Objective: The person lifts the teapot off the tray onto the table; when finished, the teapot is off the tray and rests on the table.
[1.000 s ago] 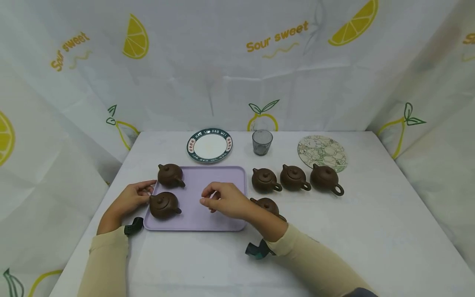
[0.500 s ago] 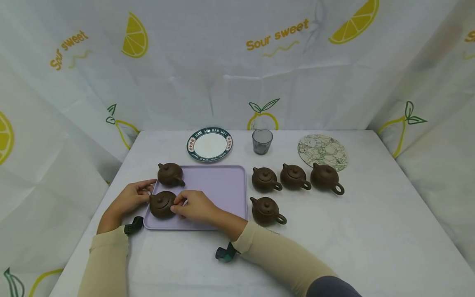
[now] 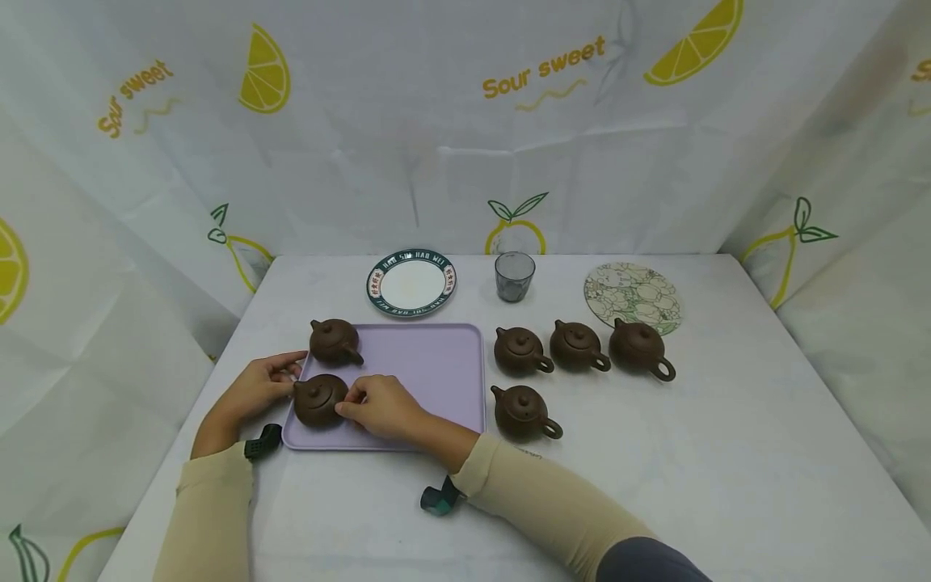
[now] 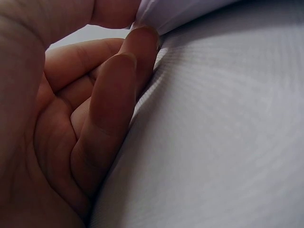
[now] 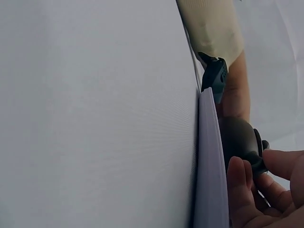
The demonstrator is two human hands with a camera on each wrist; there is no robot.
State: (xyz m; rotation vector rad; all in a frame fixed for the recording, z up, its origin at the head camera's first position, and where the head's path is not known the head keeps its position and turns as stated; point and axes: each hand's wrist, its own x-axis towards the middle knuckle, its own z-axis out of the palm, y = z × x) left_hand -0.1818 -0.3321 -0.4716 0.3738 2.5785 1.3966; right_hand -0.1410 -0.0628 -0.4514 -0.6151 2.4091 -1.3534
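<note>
A lilac tray (image 3: 429, 339) carries two brown teapots along its left side. My right hand (image 3: 385, 408) pinches the handle of the front teapot (image 3: 317, 400), which stands upright; the fingers hide that handle. In the right wrist view, thumb and fingers close round the handle of the dark teapot (image 5: 237, 137). The rear teapot (image 3: 334, 340) stands behind it, its handle pointing right. At the tray's left edge, my left hand (image 3: 254, 394) grips the rim, with the tray (image 4: 175, 12) between thumb and fingertips in the left wrist view.
Three brown teapots (image 3: 520, 351) (image 3: 576, 345) (image 3: 636, 346) stand in a row right of the tray, with another teapot (image 3: 520, 411) in front. Behind are a green-rimmed plate (image 3: 411, 283), a grey glass (image 3: 514, 277) and a round patterned mat (image 3: 631, 293).
My right hand has moved left from above the tray's middle to the front teapot and taken its handle. My left hand and the teapots have stayed in place.
</note>
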